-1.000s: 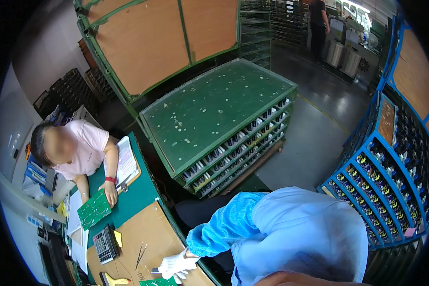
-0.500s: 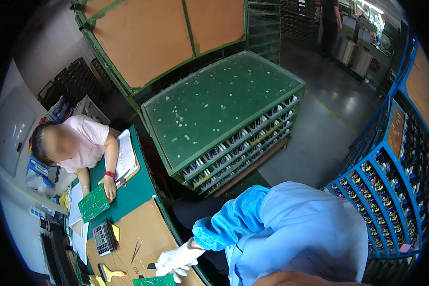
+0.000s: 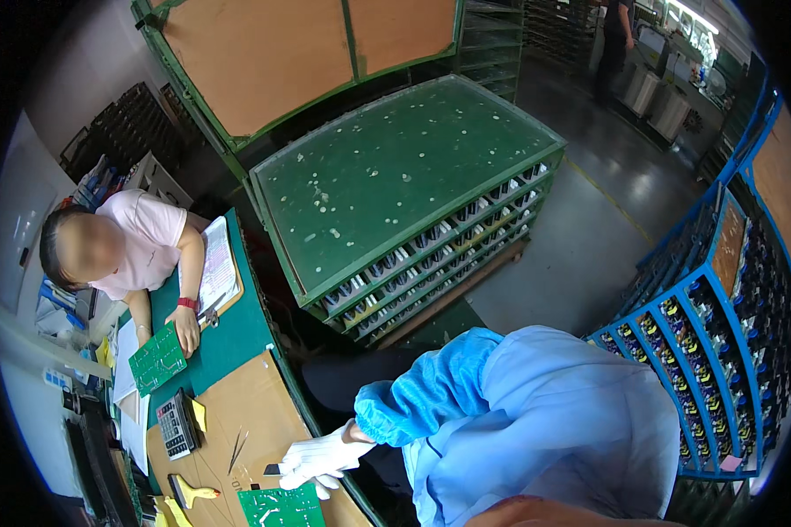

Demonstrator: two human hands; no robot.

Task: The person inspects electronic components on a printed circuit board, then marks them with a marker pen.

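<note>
My right hand (image 3: 318, 458), in a white glove below a blue sleeve cover, reaches left over the brown cardboard sheet (image 3: 204, 466) on the table. Its fingers are drawn together, and a small dark piece (image 3: 272, 470) pokes out at the fingertips; what it belongs to I cannot make out. Just below the fingers lies a green circuit board (image 3: 281, 508), partly covered by the glove. My left hand is out of the picture. To the left of my hand lie tweezers (image 3: 237, 451) and a brush with a yellow handle (image 3: 192, 493).
Across the table a co-worker (image 3: 145, 246) holds another green circuit board (image 3: 157, 359) beside a clipboard (image 3: 218, 268). A calculator (image 3: 177, 426) lies near it. Ahead stands a green rack (image 3: 404, 189) of filled trays; at my right, a blue rack (image 3: 703, 360). Another person (image 3: 615, 44) stands far back.
The view has shifted slightly, so the table and its things sit farther left and higher. More of the circuit board under my right hand shows. The hand keeps about the same place beside it.
</note>
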